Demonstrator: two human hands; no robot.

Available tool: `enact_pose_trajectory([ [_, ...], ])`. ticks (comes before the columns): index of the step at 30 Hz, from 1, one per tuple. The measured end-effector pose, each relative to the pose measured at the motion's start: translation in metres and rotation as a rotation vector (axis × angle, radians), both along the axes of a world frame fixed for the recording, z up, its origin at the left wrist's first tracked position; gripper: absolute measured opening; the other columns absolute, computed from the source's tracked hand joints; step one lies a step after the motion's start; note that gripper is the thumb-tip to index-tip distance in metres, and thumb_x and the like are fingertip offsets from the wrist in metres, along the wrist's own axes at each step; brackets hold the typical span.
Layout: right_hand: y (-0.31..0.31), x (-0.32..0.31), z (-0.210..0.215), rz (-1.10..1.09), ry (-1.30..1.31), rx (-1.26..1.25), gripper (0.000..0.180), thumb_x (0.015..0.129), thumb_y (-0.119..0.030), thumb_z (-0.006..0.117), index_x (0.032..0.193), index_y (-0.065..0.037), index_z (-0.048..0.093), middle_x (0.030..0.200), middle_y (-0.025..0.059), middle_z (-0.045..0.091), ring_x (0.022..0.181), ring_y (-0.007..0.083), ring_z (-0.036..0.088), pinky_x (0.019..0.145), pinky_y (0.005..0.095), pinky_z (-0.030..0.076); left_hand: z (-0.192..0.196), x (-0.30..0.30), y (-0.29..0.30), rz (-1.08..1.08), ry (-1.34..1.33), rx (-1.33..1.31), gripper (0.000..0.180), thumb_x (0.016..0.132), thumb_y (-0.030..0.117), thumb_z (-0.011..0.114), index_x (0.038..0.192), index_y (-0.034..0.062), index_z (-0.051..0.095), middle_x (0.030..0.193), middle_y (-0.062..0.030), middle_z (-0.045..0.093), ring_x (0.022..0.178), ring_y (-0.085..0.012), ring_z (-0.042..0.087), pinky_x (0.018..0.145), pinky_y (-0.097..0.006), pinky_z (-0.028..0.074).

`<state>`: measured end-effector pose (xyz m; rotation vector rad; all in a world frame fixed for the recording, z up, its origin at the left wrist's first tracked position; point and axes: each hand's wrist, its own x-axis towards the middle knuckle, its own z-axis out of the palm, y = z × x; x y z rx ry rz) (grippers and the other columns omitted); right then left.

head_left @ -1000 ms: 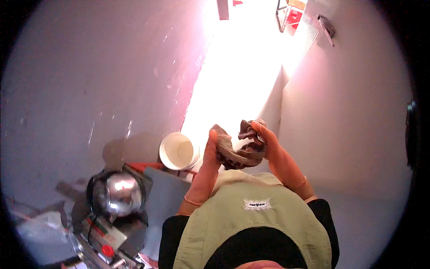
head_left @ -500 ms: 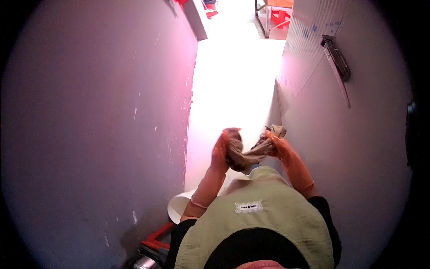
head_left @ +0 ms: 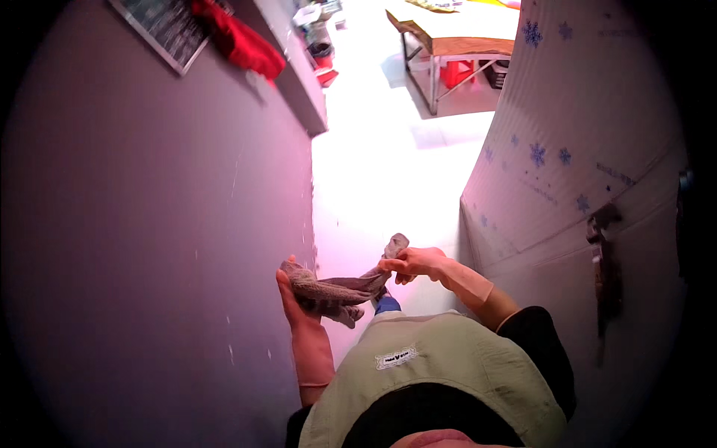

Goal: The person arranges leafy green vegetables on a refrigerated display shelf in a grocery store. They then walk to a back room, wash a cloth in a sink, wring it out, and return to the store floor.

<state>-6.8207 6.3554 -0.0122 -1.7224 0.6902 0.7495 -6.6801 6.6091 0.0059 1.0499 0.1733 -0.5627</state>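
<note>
A grey-brown cloth (head_left: 340,290), twisted and bunched, stretches between my two hands in front of my chest. My left hand (head_left: 293,302), close to the left wall, grips its thicker end, and a loose fold hangs below. At the other end my right hand (head_left: 418,263) pinches the cloth, with a small bunched tip sticking up past the fingers. Thin, skin-toned gloves seem to cover both hands, with cuff edges on the forearms. I wear a light green apron (head_left: 448,343) over black sleeves.
A purple-grey wall (head_left: 187,224) runs along my left. On the right stands a pale panel with blue snowflakes (head_left: 538,153) and a dark handle (head_left: 606,276). Ahead, beyond a glaring floor (head_left: 388,172), is a wooden-topped table (head_left: 470,46). Red cloth (head_left: 239,45) hangs at upper left.
Both hands have shifted left with the cloth, which is now stretched out straighter. The view has turned, bringing more of the table, the snowflake panel and the red cloth into sight.
</note>
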Motion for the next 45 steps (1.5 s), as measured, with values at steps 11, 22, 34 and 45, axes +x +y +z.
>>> enact_pose_trajectory([
  [11, -0.2, 0.208, 0.037, -0.378, -0.48, -0.011, 0.076, 0.088, -0.056, 0.069, 0.15, -0.021, 0.042, 0.145, 0.0067, 0.052, 0.131, 0.024, 0.051, 0.11, 0.0358, 0.043, -0.013, 0.247, -0.31, -0.418, 0.103, -0.063, 0.036, 0.088, 0.02, 0.077, 0.117, 0.0063, 0.062, 0.102, -0.0066, 0.066, 0.09, -0.0225, 0.068, 0.077, -0.039, 0.059],
  [22, -0.451, 0.408, 0.024, -0.334, -0.482, -0.033, 0.062, 0.093, -0.051, 0.06, 0.145, -0.02, 0.048, 0.125, 0.0128, 0.066, 0.108, 0.0242, 0.064, 0.089, 0.0362, 0.051, -0.017, 0.431, -0.582, -0.722, -0.158, 0.215, 0.056, 0.088, 0.019, 0.077, 0.136, 0.0044, 0.052, 0.122, -0.0108, 0.061, 0.111, -0.0232, 0.061, 0.096, -0.036, 0.05],
  [34, -0.725, 0.648, 0.067, -0.315, -0.554, 0.006, 0.04, 0.101, -0.042, 0.055, 0.125, -0.011, 0.064, 0.096, 0.0082, 0.071, 0.082, 0.0189, 0.065, 0.071, 0.0338, 0.052, -0.035, 0.698, -0.785, -0.708, -0.288, 0.201, 0.04, 0.089, 0.017, 0.077, 0.122, 0.0009, 0.061, 0.104, -0.0059, 0.068, 0.091, -0.0176, 0.065, 0.082, -0.031, 0.054],
  [45, -0.954, 0.862, 0.076, -0.596, -0.414, -0.139, 0.041, 0.099, -0.05, 0.053, 0.117, -0.017, 0.071, 0.098, 0.0103, 0.072, 0.087, 0.0216, 0.067, 0.076, 0.0332, 0.052, -0.056, 0.978, -1.098, -0.605, -1.738, 0.495, 0.034, 0.076, 0.011, 0.075, 0.11, 0.0127, 0.072, 0.099, -0.0049, 0.072, 0.086, -0.0298, 0.067, 0.074, -0.039, 0.053],
])
